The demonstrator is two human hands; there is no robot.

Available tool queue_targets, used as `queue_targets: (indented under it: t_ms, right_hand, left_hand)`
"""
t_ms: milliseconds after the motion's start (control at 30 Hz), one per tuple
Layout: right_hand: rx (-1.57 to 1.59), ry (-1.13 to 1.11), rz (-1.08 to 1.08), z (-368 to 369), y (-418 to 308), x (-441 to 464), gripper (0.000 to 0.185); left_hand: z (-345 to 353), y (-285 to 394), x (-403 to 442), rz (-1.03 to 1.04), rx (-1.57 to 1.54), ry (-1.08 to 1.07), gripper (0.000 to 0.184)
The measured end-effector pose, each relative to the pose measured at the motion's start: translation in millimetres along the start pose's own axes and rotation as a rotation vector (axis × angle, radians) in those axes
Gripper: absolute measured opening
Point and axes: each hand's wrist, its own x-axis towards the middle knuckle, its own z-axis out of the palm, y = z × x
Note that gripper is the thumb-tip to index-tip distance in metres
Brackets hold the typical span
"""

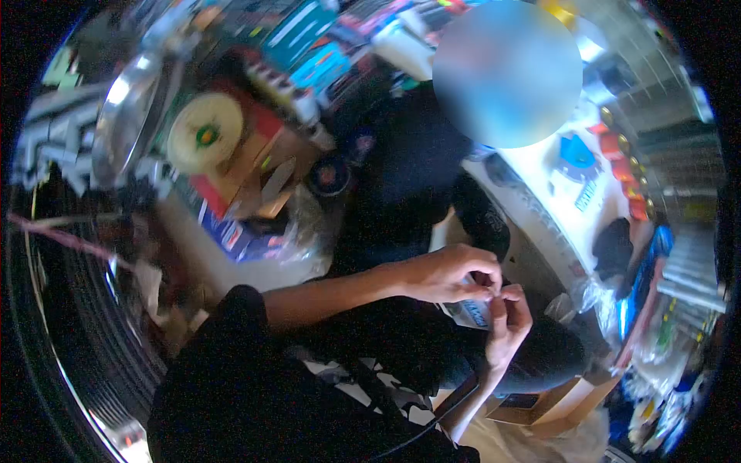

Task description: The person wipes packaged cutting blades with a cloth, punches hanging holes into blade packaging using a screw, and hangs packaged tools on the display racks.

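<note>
My left hand reaches in from the left, its thumb and fingers pinched together. Against its fingertips meets my right hand, coming up from below, also closed in a pinch. Whatever lies between the two sets of fingertips is too small and blurred to make out. Just beneath the hands, above my dark-clothed lap, a small packet with blue lettering shows in part; I cannot tell whether a hand touches it.
A person in dark clothes is close in front. To the right stands a white surface with red items along it. A cardboard box lies below right. At left are a cream disc and clear plastic.
</note>
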Motion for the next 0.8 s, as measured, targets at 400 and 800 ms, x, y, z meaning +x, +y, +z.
queue_targets:
  t_ms: [400, 800]
  right_hand:
    - [-0.11, -0.048, -0.172, 9, -13, -47, 0.008]
    - [-0.208, 0.059, -0.208, -19, -15, -56, 0.033]
  left_hand:
    - [33, 11, -54, 0.139, -0.131, 0.171, 0.024]
    - [85, 13, -57, -0.016, -0.176, 0.413, 0.024]
